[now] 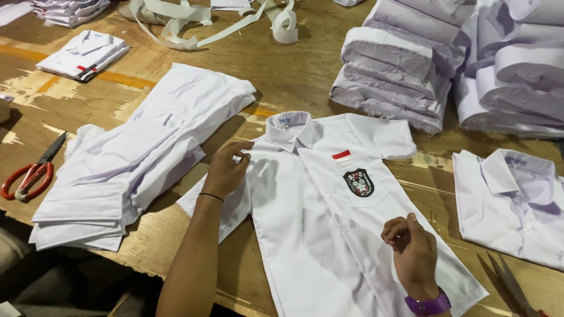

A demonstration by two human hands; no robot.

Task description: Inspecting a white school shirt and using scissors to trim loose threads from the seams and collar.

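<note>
- The left hand (226,167) lies just left of frame centre, its fingers (242,147) curled loosely with the tips drawn together at the shoulder of a white shirt (317,235); whether they pinch the cloth cannot be told.
- A thin black band sits on that wrist.
- The right hand (411,249) is at lower right, its fingers (396,226) bent into a loose fist resting on the shirt's lower front; it appears to hold nothing.
- A purple watch (429,305) wraps the right wrist.
- The shirt lies flat, front up, across the centre of the frame, collar toward the top, hem toward the bottom edge.
- On its chest pocket is a dark shield badge (358,182), with a small red-and-white patch (342,156) just above it.
- Left of the shirt, a stack (117,176) of folded white shirts fans across the counter (294,64).
- Red scissors (32,173) lie at the far left edge.
- A second white shirt (511,199) lies flat at the right edge, with dark scissor blades (508,285) below it.
- Bundles (446,58) of white cloth pile up at upper right.
- White strips (200,23) curl at top centre, and small folded shirts (82,54) sit at upper left.
</note>
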